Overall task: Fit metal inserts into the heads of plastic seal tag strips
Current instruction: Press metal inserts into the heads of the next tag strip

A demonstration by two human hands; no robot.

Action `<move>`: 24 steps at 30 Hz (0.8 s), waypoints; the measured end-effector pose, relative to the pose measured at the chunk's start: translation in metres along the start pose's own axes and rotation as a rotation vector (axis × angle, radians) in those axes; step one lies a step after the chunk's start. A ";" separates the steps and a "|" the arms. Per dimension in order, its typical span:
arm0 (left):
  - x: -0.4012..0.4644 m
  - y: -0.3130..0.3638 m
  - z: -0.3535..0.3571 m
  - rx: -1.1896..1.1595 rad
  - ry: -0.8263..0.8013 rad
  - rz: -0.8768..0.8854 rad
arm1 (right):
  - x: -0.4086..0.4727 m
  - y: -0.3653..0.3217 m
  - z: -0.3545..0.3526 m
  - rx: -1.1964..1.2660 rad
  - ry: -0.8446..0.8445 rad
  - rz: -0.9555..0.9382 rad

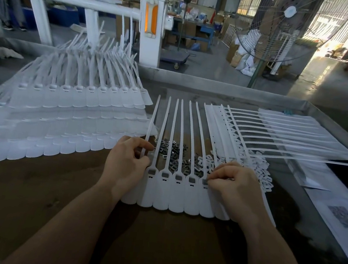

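Strip row (175,193) lies flat on table (34,181), near centre, tails pointing far. Four heads show dark inserts seated. Right hand (234,184), fingers curled, pinches an insert (205,181) at the fifth head. Left hand (127,161), fingers curled, grips the leftmost tail (151,125). Loose inserts (173,151) heaped just beyond the heads, under the tails. Stacked strips (70,108) far left; more strips (276,134) fanned right. Fan (287,25) beyond table, far right

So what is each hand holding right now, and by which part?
The left hand pinches the leftmost seal strip low on its tail, just above the head. The right hand presses a metal insert at a strip head with its fingertips.
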State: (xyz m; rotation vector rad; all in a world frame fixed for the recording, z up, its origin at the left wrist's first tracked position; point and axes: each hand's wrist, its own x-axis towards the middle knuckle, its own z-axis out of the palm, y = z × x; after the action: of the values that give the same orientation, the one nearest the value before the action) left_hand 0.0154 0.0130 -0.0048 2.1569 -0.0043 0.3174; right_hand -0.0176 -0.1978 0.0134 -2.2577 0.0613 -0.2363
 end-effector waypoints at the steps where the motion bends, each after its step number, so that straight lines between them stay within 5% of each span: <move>1: 0.000 0.000 0.000 0.003 0.000 0.001 | 0.000 0.000 0.000 -0.002 -0.003 0.004; 24: 0.001 -0.001 0.000 0.032 0.002 0.010 | 0.001 0.003 0.000 0.000 0.020 -0.012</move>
State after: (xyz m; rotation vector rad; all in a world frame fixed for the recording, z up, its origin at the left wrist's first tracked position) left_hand 0.0160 0.0132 -0.0052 2.1894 -0.0090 0.3270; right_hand -0.0160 -0.1998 0.0110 -2.2561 0.0589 -0.2652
